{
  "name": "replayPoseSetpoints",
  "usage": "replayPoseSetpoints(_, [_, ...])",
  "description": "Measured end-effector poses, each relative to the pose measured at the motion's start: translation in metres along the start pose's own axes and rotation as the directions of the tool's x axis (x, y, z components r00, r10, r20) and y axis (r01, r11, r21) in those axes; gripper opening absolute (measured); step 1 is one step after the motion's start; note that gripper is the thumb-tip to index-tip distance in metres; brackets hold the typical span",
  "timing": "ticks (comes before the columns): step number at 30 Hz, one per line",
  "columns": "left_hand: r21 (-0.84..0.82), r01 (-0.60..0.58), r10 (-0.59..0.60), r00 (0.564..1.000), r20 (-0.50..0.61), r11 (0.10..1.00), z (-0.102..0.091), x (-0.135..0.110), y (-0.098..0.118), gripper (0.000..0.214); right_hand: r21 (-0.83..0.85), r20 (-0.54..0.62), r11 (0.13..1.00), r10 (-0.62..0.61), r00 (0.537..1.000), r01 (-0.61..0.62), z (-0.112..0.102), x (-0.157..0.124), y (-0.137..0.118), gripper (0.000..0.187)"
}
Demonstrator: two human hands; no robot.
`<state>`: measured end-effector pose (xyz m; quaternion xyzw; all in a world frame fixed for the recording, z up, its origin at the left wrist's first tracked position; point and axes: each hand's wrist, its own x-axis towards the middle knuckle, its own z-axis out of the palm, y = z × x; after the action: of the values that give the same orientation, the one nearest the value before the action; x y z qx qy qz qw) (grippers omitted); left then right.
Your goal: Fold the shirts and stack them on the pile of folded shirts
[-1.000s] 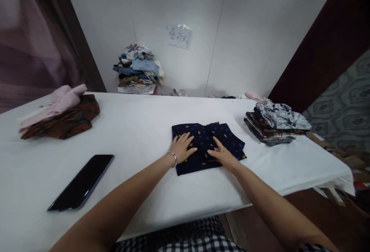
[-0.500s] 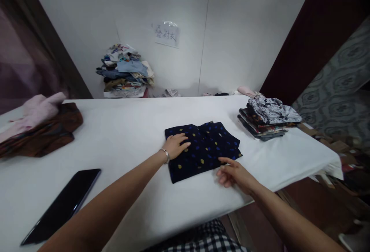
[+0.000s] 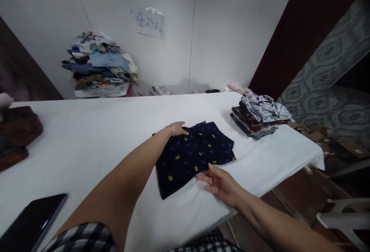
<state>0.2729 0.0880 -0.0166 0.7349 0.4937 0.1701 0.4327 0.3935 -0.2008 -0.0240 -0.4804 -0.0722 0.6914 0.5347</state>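
A folded dark navy garment (image 3: 193,155) with blue and yellow dots lies on the white table (image 3: 95,128). My left hand (image 3: 177,128) reaches across to its far edge; the fingers look curled at the cloth, but their tips are hidden. My right hand (image 3: 217,180) sits at the near edge of the garment, fingers stretched toward the cloth and touching its hem.
A stack of folded patterned clothes (image 3: 258,116) stands at the table's right end. A brown garment (image 3: 17,132) lies at the far left and a black phone (image 3: 30,223) at the near left. A heap of clothes (image 3: 98,67) sits behind the table by the wall.
My right hand slid off the top of the garment to its near edge. My left hand moved from the garment's left side to its far edge. The view swung right.
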Motion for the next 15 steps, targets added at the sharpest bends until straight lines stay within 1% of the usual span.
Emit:
replayPoseSetpoints(3, [-0.015,0.047,-0.046,0.998,0.047,0.999,0.002,0.01,0.008,0.058,0.023,-0.01,0.998,0.052,0.999,-0.052,0.001,0.001,0.004,0.026])
replayPoseSetpoints(6, [-0.032,0.098,-0.095,0.991,0.092,0.995,0.003,0.016,0.014,0.05,-0.054,-0.022,0.996,0.07,0.997,-0.071,-0.002,-0.01,0.003,0.027])
replayPoseSetpoints(9, [-0.052,0.127,-0.12,0.986,0.117,0.991,-0.001,0.022,0.019,0.042,-0.12,0.012,0.989,0.087,0.996,-0.085,-0.004,-0.02,-0.001,0.026])
replayPoseSetpoints(12, [-0.072,0.133,-0.126,0.987,0.1,0.989,-0.012,0.026,0.017,0.035,-0.117,0.045,0.989,0.096,0.994,-0.09,-0.001,-0.021,-0.003,0.023])
replayPoseSetpoints(15, [-0.135,0.179,-0.178,0.984,0.022,0.975,-0.027,0.021,0.0,0.031,-0.105,0.056,0.99,0.101,0.993,-0.095,0.005,-0.015,-0.002,0.024])
